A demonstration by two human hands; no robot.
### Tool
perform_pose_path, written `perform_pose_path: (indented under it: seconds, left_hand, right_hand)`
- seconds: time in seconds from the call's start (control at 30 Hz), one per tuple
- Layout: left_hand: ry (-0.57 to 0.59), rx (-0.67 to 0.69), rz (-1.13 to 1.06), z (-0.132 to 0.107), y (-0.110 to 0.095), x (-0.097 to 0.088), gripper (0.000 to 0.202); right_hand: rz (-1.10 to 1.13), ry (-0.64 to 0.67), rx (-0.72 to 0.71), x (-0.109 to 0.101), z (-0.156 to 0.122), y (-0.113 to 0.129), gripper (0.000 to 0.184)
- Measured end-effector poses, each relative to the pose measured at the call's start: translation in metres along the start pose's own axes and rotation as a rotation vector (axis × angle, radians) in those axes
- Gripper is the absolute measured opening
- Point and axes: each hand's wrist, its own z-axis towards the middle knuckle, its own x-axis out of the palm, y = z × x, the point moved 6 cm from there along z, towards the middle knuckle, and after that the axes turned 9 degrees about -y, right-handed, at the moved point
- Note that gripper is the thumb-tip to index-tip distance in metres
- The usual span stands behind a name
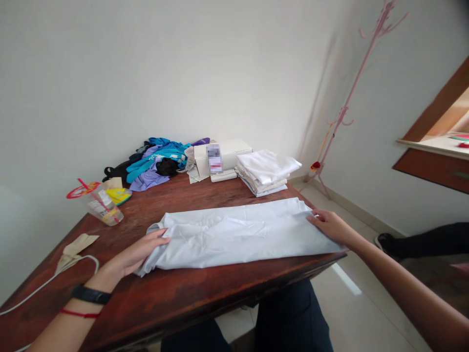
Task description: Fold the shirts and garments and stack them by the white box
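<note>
While the fingers (pixel 163 239) of the left hand (pixel 141 252) lay nearly flat and slightly spread on the collar end of the pale blue garment (pixel 238 234), pinning rather than pinching it, the right hand (pixel 330 226) rested at the opposite end, fingers (pixel 315 217) extended over the hem edge, with no closed grasp visible at either end

Item: pale blue garment, folded lengthwise into a long band, lying across the near part of the bench (pixel 176 298), its right end at the bench corner. Step judged: smoothing between folds, the lengthwise fold done, the crosswise fold not yet made. Next move, as a judgement, called for taking hold of one end and carrying it over toward the other with edges kept aligned

Beyond: stack of folded whites (pixel 266 172), white box (pixel 223 154), heap of unfolded coloured clothes (pixel 157 164), plastic cup with a straw (pixel 100 203), a cable (pixel 47 281) at the left edge

Off the bench: pink coat stand (pixel 351 93); another person's dark leg and shoe (pixel 421 242)
</note>
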Motion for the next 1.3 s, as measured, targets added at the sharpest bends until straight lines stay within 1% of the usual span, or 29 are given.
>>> perform_pose_path:
  seconds: [0.07,0.1,0.17,0.23,0.3,0.33,0.37,0.43,0.5,0.53,0.57,0.63,0.67,0.7,0.73,0.77,0.8,0.83,0.87,0.9,0.93,0.97,1.03,1.07,1.13,1.23,1.3]
  left_hand:
    - [0.061,-0.040,-0.135,0.000,0.003,0.004,0.063]
    - [0.055,-0.021,-0.176,0.002,0.001,0.003,0.067]
    - [-0.037,0.096,-0.143,0.008,-0.007,-0.005,0.068]
    - [-0.163,0.225,0.025,0.014,-0.016,-0.012,0.061]
    - [-0.278,0.311,0.300,0.017,-0.020,-0.014,0.054]
    - [-0.320,0.327,0.451,0.017,-0.019,-0.014,0.051]
    - [-0.346,0.329,0.591,0.015,-0.017,-0.012,0.050]
    - [-0.350,0.317,0.804,0.009,-0.012,-0.008,0.048]
    - [-0.352,0.327,0.932,-0.002,-0.010,-0.006,0.049]
    - [-0.367,0.354,0.976,-0.010,-0.013,-0.005,0.049]
    - [-0.393,0.397,1.008,-0.017,-0.019,-0.004,0.049]
    - [-0.451,0.538,1.004,-0.032,-0.040,0.003,0.049]
    - [-0.462,0.627,0.954,-0.037,-0.054,0.009,0.048]
    - [-0.447,0.718,0.874,-0.040,-0.069,0.019,0.047]
    - [-0.404,0.804,0.771,-0.041,-0.083,0.031,0.047]
    - [-0.329,0.870,0.675,-0.039,-0.095,0.045,0.048]
    - [-0.242,0.917,0.604,-0.036,-0.104,0.061,0.049]
    - [-0.170,0.937,0.560,-0.031,-0.109,0.077,0.051]
    - [-0.109,0.934,0.548,-0.024,-0.109,0.092,0.053]
    - [-0.072,0.911,0.560,-0.018,-0.106,0.105,0.054]
    - [-0.061,0.876,0.584,-0.011,-0.099,0.115,0.056]
    - [-0.067,0.841,0.613,-0.006,-0.091,0.123,0.056]
    - [-0.112,0.789,0.653,0.000,-0.074,0.128,0.055]
    - [-0.138,0.773,0.660,0.003,-0.067,0.126,0.053]
    - [-0.178,0.711,0.668,0.010,-0.056,0.113,0.050]
    - [-0.213,0.565,0.674,0.032,-0.051,0.080,0.046]
    - [-0.191,0.512,0.665,0.050,-0.052,0.060,0.044]
  right_hand:
    - [-0.046,-0.045,0.001,-0.002,0.001,0.000,0.038]
    - [-0.070,-0.073,-0.003,-0.004,0.001,0.001,0.036]
    - [-0.121,-0.116,-0.013,-0.007,0.000,0.004,0.035]
    - [-0.175,-0.128,-0.021,-0.009,-0.001,0.007,0.034]
    - [-0.242,-0.112,-0.022,-0.007,-0.003,0.010,0.034]
    - [-0.277,-0.094,-0.020,-0.005,-0.004,0.010,0.033]
    - [-0.307,-0.073,-0.018,-0.004,-0.005,0.010,0.033]
    - [-0.355,-0.037,-0.009,-0.002,-0.008,0.009,0.033]
    - [-0.394,-0.043,-0.002,-0.005,-0.012,0.009,0.032]
    - [-0.413,-0.072,-0.020,-0.008,-0.013,0.013,0.034]
    - [-0.431,-0.118,-0.057,-0.012,-0.015,0.019,0.036]
    - [-0.439,-0.229,-0.173,-0.018,-0.021,0.043,0.040]
    - [-0.422,-0.270,-0.242,-0.018,-0.025,0.059,0.041]
    - [-0.393,-0.288,-0.307,-0.015,-0.029,0.077,0.042]
    - [-0.350,-0.268,-0.370,-0.008,-0.033,0.095,0.043]
    - [-0.305,-0.228,-0.430,0.002,-0.037,0.112,0.045]
    - [-0.269,-0.157,-0.490,0.015,-0.041,0.128,0.046]
    - [-0.245,-0.079,-0.548,0.029,-0.046,0.140,0.049]
    - [-0.233,0.000,-0.586,0.043,-0.051,0.149,0.053]
    - [-0.231,0.082,-0.605,0.058,-0.055,0.153,0.057]
    - [-0.234,0.155,-0.609,0.070,-0.058,0.153,0.059]
    - [-0.243,0.210,-0.599,0.079,-0.059,0.151,0.061]
    - [-0.260,0.267,-0.568,0.090,-0.061,0.142,0.063]
    - [-0.267,0.272,-0.557,0.092,-0.061,0.138,0.063]
    - [-0.276,0.269,-0.551,0.092,-0.062,0.133,0.064]
    - [-0.292,0.270,-0.556,0.090,-0.062,0.134,0.064]
    - [-0.307,0.264,-0.556,0.090,-0.063,0.136,0.064]
